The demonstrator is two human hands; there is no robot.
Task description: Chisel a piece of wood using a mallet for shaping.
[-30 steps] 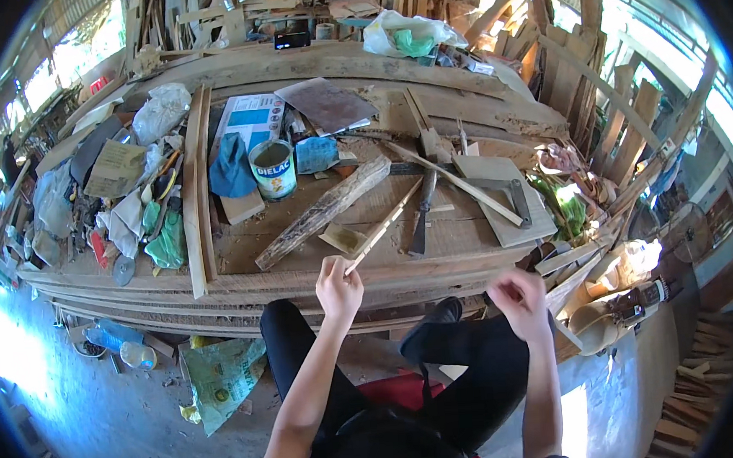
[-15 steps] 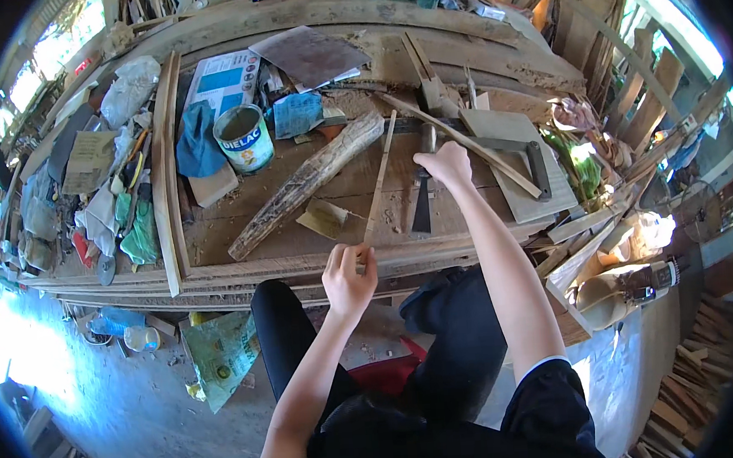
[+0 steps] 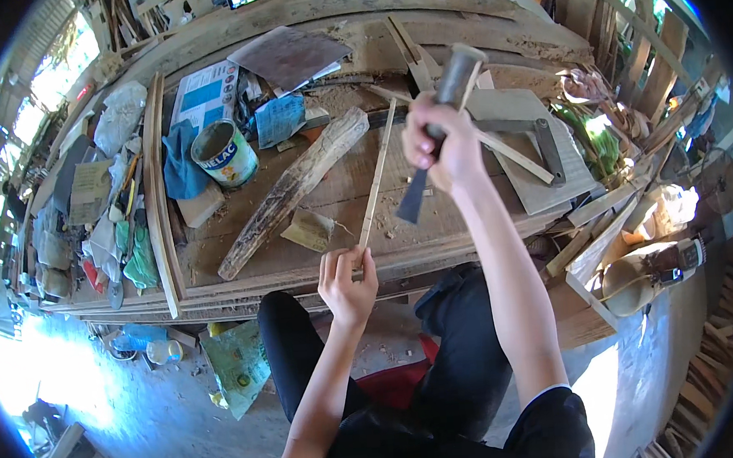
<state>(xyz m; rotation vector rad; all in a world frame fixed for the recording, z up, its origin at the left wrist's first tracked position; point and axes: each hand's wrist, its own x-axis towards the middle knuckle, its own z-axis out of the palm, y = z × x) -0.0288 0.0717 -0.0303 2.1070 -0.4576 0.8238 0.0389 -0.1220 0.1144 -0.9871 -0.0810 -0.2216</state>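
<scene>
My right hand (image 3: 452, 146) is closed around the handle of a chisel (image 3: 412, 199), raised over the bench. Its thick handle end points up and its dark, flat blade slants down to the left. My left hand (image 3: 348, 291), at the bench's front edge, pinches the near end of a thin wooden strip (image 3: 377, 174). The strip runs away from me across the bench top. Left of it lies a rough, weathered piece of wood (image 3: 297, 191), with a folded piece of sandpaper-like sheet (image 3: 309, 230) close by.
A paint can (image 3: 226, 158) stands beside a blue cloth (image 3: 184, 169) on the workbench (image 3: 435, 246). A dark metal square-shaped frame (image 3: 549, 151) and a stick lie over a grey board (image 3: 532, 189) at right. Long battens (image 3: 161, 191) and heaped bags and tools occupy the left.
My right hand has picked the chisel up off the bench, lifting it and tilting its handle. My left hand stays at the strip's near end. The view has shifted slightly.
</scene>
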